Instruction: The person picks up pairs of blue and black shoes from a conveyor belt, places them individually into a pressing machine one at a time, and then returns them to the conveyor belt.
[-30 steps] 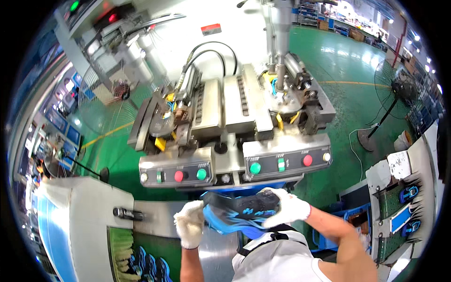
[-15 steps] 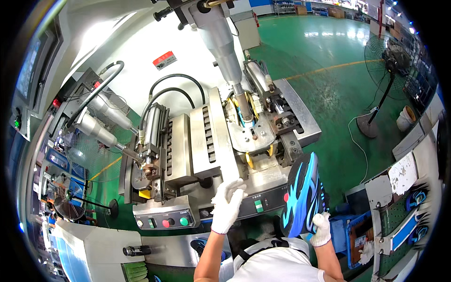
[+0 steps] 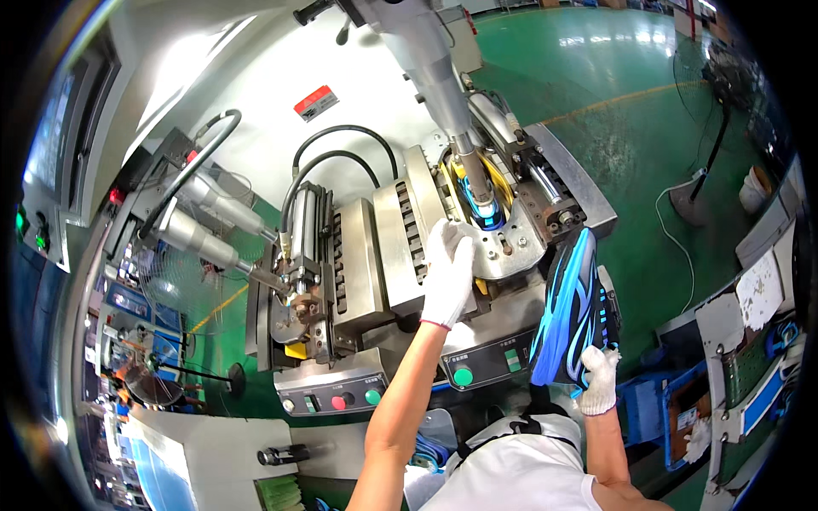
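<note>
In my right hand (image 3: pixel 600 379), wearing a white glove, is a black and blue sneaker (image 3: pixel 566 311), gripped at its lower end and held upright right of the machine (image 3: pixel 400 247). My left hand (image 3: pixel 449 271), also in a white glove, reaches over the machine's front beside a curved metal plate (image 3: pixel 509 249). Its fingers are stretched and hold nothing; whether they touch the plate I cannot tell. Behind that plate a bright blue shoe (image 3: pixel 487 213) sits under a thick metal press rod (image 3: pixel 474 175), partly hidden by the clamp parts around it.
Control panels with a green button (image 3: pixel 463 377) and a red button (image 3: pixel 339 401) line the machine's front. A blue crate (image 3: pixel 687 417) and a rack (image 3: pixel 733 387) with shoes stand at the right. A floor fan (image 3: pixel 720 94) with a trailing cable is farther back.
My left hand has moved forward and right, from above the front panel to the metal plate. The held sneaker has turned more upright. More blue of the shoe under the rod shows.
</note>
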A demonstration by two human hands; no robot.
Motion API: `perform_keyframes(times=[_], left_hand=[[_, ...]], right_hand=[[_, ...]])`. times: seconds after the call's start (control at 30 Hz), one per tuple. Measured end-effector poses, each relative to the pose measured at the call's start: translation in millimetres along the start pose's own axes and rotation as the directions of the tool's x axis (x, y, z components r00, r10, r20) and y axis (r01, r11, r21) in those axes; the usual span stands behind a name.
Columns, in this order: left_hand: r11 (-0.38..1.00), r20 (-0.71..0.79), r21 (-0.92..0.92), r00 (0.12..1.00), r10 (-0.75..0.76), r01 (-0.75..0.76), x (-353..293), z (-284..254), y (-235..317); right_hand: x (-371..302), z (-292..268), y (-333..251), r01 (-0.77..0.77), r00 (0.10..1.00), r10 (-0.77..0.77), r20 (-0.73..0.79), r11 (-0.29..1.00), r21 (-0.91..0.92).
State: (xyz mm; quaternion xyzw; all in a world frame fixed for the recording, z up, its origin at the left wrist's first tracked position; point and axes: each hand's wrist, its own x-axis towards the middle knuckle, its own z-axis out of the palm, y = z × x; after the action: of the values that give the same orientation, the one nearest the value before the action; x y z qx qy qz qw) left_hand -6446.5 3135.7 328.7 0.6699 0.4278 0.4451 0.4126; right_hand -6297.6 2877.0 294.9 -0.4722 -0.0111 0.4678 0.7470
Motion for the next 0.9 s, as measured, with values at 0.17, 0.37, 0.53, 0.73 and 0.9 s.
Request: perform_keyframes(times=[0.17,0.37,0.53,0.73,0.9], left_hand=[[0.979,0.001,0.191,0.998,-0.066,0.065,18,14,-9],[0.919,-0.046,0.379,0.994,-0.100,0.110,52,44,-42],[0.863,-0.106,0.477,0.986,-0.131,0.166,86,84,-56],[0.777,-0.021,0.575,0.954,-0.299,0.256,123,114,-122],[0.788,-0.035,0.583,0.976,-0.217,0.196,128,110,-149]], right_hand=[[-1,-18,19,0.112,0.986,-0.119,-0.117,0.992,-0.064],[-12,-47,12,0.073,0.996,-0.079,-0.049,0.990,-0.119],[-15,-58,6,0.078,0.989,-0.091,-0.114,0.990,-0.114],[-21,-73,-4,0.062,0.991,-0.096,-0.097,0.949,-0.309],[-24,-76,-3,0.020,0.988,-0.066,-0.141,0.952,-0.306]])
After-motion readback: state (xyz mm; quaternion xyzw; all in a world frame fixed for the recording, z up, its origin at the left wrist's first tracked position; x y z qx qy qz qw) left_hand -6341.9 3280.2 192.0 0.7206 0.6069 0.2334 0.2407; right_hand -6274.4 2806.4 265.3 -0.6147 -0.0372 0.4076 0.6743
